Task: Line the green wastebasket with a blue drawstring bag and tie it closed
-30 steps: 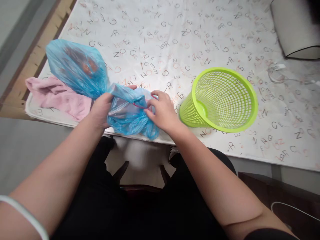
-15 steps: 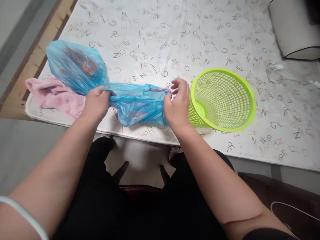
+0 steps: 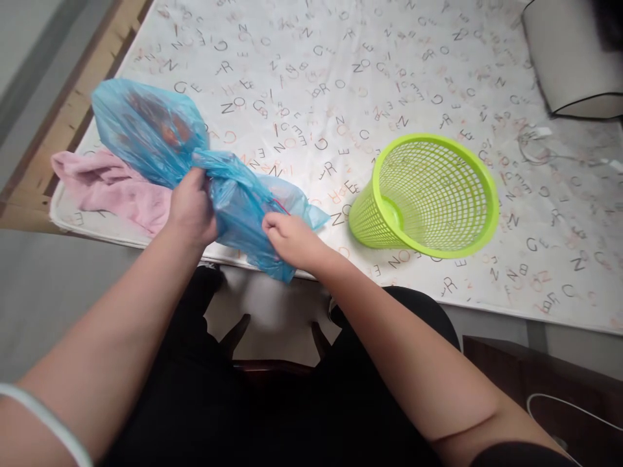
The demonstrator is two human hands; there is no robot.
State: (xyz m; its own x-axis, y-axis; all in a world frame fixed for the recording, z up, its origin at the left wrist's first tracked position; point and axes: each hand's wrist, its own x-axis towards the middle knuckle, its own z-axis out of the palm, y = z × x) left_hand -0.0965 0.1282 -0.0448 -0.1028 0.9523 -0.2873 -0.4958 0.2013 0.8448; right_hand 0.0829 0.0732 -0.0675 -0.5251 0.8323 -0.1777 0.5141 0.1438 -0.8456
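Observation:
A translucent blue plastic bag (image 3: pixel 146 130) lies at the left of the table, its far part puffed out around something brownish-orange that I cannot make out. My left hand (image 3: pixel 191 211) is closed around the bag's gathered neck. Closed on the loose end of the bag is my right hand (image 3: pixel 289 239), with a red strip showing just above its fingers. Part of that loose end hangs over the table's front edge. Under and beside the bag, near my left wrist, is a crumpled pink cloth (image 3: pixel 117 188).
A lime-green mesh basket (image 3: pixel 363 217) stands right of my hands, its opening tilted toward me. The table (image 3: pixel 302 84) has a white cover printed with letters. At the far right are a beige box-like object (image 3: pixel 574 58) and a thin cable (image 3: pixel 530 146).
My right hand has moved left and toward me, away from the basket, bringing the bag's loose end along. That end is now bunched and slacker. My left hand has turned slightly.

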